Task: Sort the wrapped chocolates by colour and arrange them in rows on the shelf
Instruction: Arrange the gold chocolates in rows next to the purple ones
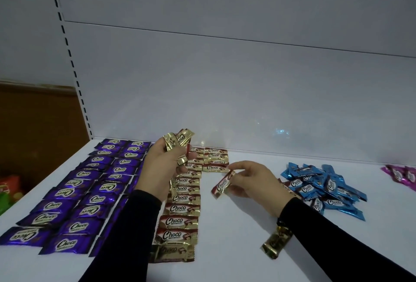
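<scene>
While the left hand [161,164] grips a bunch of gold chocolates [177,140] raised above the white shelf [236,225], the right hand [252,180] pinches a single gold-and-red chocolate [222,184] between thumb and fingertips, tilted, just beside the short gold row [215,160] near the back panel [225,90]; a long gold row [180,209] runs toward the front edge, its far end hidden behind the left hand; purple rows [74,193] lie to the left — the left sleeve [121,236] covers part of the nearest one; a loose blue heap [324,188] lies to the right, well apart from a few pink chocolates [403,175] at the frame edge; one gold chocolate [276,242] lies partly under the right sleeve [337,241]; a slotted upright [67,56] — left of the panel — borders brown boarding [40,124].
</scene>
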Tool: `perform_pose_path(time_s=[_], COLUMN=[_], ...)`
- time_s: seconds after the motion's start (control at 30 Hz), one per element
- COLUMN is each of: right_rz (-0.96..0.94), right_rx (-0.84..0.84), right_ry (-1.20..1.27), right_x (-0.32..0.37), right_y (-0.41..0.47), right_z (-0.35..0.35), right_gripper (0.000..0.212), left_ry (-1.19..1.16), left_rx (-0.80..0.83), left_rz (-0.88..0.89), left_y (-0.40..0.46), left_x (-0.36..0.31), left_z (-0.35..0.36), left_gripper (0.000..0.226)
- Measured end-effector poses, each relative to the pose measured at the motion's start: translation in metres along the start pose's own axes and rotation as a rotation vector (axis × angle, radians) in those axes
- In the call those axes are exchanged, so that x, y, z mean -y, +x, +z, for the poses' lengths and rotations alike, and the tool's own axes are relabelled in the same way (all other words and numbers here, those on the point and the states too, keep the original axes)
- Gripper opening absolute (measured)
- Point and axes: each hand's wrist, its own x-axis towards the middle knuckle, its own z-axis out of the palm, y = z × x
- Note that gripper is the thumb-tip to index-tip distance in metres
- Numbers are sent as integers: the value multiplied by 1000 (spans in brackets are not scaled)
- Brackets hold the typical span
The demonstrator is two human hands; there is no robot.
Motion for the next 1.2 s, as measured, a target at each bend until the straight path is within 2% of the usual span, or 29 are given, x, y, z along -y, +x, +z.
perform_pose_path(time_s=[0.2, 0.4, 0.53, 0.67, 0.77, 0.83, 0.97, 1.2], right_rz=[-52, -167, -359, -580, -687, -718, -741, -660], right_rx=[-78, -128, -49, 150, 261, 263, 246, 252], right_ry=[-471, -867, -943, -979, -1069, -1116, -1146, -1192], right_x=[-8, -6, -6, -10, -18, -20, -20, -20], right_y=[6, 7, 3, -6, -9, -8, -6, 4], right_z=[-4, -8, -12, -13, -9, -7, -5, 4], right_gripper=[9, 15, 18, 32, 20, 14, 22, 33], left_ry=[11, 26, 32, 43, 59, 58, 50, 51], left_rx=[-7, 0, -2, -10, -11, -11, -10, -21], left_rz=[-1, 2, 9, 5, -1, -1, 1, -3], left_y=[-1, -2, -3, -4, -4, -4, -6, -6], left_x=[-1, -2, -3, -2, -3, -3, -5, -5], left_z=[1, 1, 1, 1, 2, 2, 3, 4], left_gripper=[26, 26, 25, 26, 25, 26, 27, 25])
